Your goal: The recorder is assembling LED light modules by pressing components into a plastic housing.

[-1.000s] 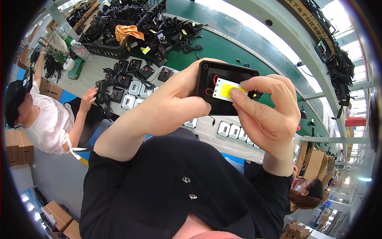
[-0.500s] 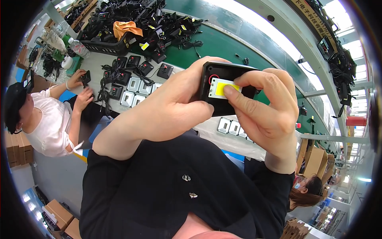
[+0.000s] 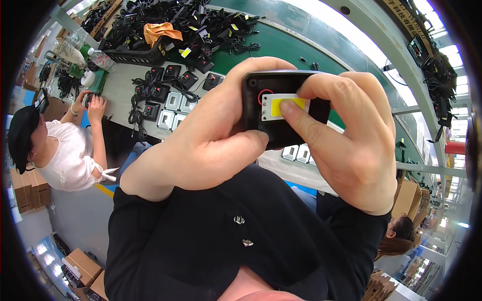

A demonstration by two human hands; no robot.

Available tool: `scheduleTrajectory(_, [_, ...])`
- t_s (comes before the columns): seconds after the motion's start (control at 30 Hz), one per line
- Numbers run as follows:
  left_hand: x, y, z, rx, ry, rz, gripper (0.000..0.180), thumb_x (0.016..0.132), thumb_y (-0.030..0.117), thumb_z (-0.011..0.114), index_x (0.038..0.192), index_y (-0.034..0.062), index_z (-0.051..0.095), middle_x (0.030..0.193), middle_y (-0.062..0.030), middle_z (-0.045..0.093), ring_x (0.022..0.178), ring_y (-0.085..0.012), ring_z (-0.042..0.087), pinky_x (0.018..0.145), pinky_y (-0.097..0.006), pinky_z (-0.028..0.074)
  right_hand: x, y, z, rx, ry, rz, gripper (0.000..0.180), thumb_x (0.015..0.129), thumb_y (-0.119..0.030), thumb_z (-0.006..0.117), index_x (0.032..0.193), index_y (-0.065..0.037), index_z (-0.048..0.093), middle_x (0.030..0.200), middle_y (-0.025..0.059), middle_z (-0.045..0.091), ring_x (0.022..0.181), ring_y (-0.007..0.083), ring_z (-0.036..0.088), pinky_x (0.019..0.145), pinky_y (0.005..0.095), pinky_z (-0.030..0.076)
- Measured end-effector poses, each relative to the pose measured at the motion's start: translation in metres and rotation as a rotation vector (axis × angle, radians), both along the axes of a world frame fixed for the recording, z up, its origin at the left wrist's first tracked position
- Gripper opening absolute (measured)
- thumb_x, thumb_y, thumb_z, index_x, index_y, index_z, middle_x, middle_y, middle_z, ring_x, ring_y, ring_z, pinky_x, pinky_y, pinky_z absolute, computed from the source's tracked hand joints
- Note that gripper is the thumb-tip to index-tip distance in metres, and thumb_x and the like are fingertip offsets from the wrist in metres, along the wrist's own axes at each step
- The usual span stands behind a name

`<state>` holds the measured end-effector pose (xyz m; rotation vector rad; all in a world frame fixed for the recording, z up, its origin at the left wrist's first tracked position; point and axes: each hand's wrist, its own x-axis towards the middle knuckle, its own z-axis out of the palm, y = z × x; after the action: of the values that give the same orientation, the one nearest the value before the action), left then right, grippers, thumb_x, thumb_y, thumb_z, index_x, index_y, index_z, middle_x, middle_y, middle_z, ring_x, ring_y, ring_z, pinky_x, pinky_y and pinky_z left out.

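Note:
A black rectangular plastic housing (image 3: 252, 113) is held up close in front of me, its open side facing me. My left hand (image 3: 216, 120) grips its left end, thumb on the lower edge and fingers behind it. Inside lies a white LED plate (image 3: 266, 116) with a yellow middle, and a red wire loops at its upper left. My right hand (image 3: 351, 130) is closed on the plate's right part, thumb pressed on the yellow area and index finger bent at the top edge. The plate's right end is partly hidden by these fingers.
Black cabled units (image 3: 159, 93) and silver square frames (image 3: 174, 100) lie on the bench to the left. Behind them stands a black crate (image 3: 133, 56) with an orange cloth (image 3: 161, 33). A co-worker (image 3: 65, 145) sits at the left, another person (image 3: 399, 233) at the right.
The housing and both hands have shifted slightly left, with the right wrist swinging outward to the right. My right thumb stays on the yellow area. The co-worker's hands have moved up and inward.

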<state>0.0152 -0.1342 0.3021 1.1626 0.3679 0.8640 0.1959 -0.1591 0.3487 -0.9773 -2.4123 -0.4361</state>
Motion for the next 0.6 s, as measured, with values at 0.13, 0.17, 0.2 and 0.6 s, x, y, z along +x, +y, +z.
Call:
scheduleTrajectory(0.13, [0.002,0.0,-0.007,0.173,0.009,0.12,0.057,0.076,-0.006,0.043,0.131,-0.002,0.03,0.125,-0.0146,0.046,0.115,-0.0197,0.047,0.099,-0.031,0.036,0.0,0.001,0.003,-0.153,0.059,0.01,0.033,0.055,0.0,0.068,0.086,-0.007,0.07,0.091,0.0089,0.054,0.081,0.0255,0.051,0.067,0.0319,0.043])
scheduleTrajectory(0.17, [0.004,0.003,-0.012,0.252,0.027,0.197,0.051,0.08,-0.006,0.042,0.13,-0.0022,0.031,0.124,-0.0144,0.046,0.114,-0.019,0.048,0.098,-0.031,0.037,-0.001,0.0,0.006,-0.182,0.072,-0.022,0.033,0.055,-0.002,0.068,0.088,-0.007,0.07,0.093,0.0101,0.052,0.083,0.0264,0.049,0.07,0.0329,0.042])
scheduleTrajectory(0.2, [0.005,0.006,-0.016,0.345,0.03,0.253,0.042,0.085,-0.008,0.04,0.127,-0.0016,0.032,0.112,-0.0121,0.048,0.101,-0.0138,0.05,0.088,-0.026,0.041,0.0,-0.001,0.006,-0.25,0.103,-0.008,0.032,0.058,-0.007,0.067,0.09,-0.007,0.071,0.095,0.0114,0.05,0.085,0.0265,0.047,0.072,0.0333,0.04])
scheduleTrajectory(0.6, [0.014,0.014,-0.021,0.693,-0.001,0.393,0.034,0.086,-0.006,0.039,0.12,-0.0044,0.034,0.123,-0.0272,0.046,0.113,-0.0294,0.051,0.097,-0.038,0.039,-0.006,0.019,-0.061,-0.81,1.246,0.163,0.012,0.076,-0.007,0.071,0.087,-0.003,0.069,0.08,0.0026,0.056,0.073,0.0089,0.05,0.061,0.0221,0.04])
